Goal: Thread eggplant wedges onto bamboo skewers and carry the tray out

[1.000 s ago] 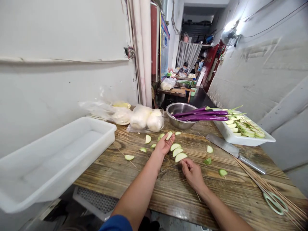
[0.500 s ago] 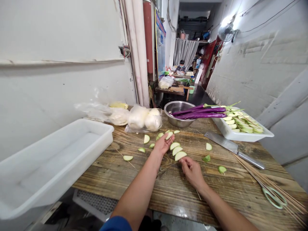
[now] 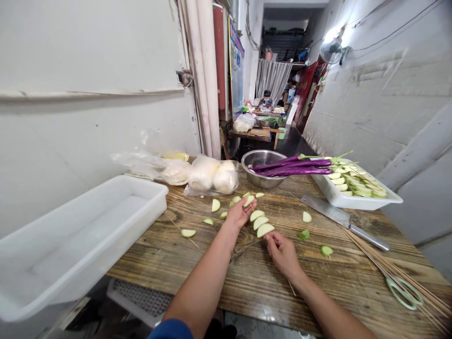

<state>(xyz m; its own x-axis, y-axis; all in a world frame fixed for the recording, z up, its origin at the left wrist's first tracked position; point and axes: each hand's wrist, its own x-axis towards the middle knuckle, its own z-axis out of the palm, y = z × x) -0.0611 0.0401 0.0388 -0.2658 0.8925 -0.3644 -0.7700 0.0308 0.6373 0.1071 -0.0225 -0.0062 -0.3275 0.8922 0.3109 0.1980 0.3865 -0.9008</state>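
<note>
My right hand [image 3: 281,252] is closed around a thin wooden skewer [image 3: 292,288], whose lower end sticks out below the palm. Three pale green half-moon vegetable slices [image 3: 259,222] sit threaded along it, just beyond my fingers. At the skewer's far end, my left hand [image 3: 240,213] pinches another half-moon slice [image 3: 248,201]; the tip seems to meet it, though I cannot tell whether it has gone through. Several loose slices [image 3: 216,205] lie on the wooden table left of and behind my left hand. A few more pieces [image 3: 307,217] lie to the right.
A long white tray [image 3: 155,187] stands at left, bagged white vegetables [image 3: 212,175] behind. Purple eggplants [image 3: 300,167] rest across a steel bowl [image 3: 251,177]. At right are a tray of slices [image 3: 367,202], a cleaver [image 3: 326,209], scissors [image 3: 404,293] and loose skewers [image 3: 395,266]. A person [image 3: 265,100] sits far back.
Almost nothing differs. Both hands keep the same hold on the skewer and slice; the whole view has shifted very slightly.
</note>
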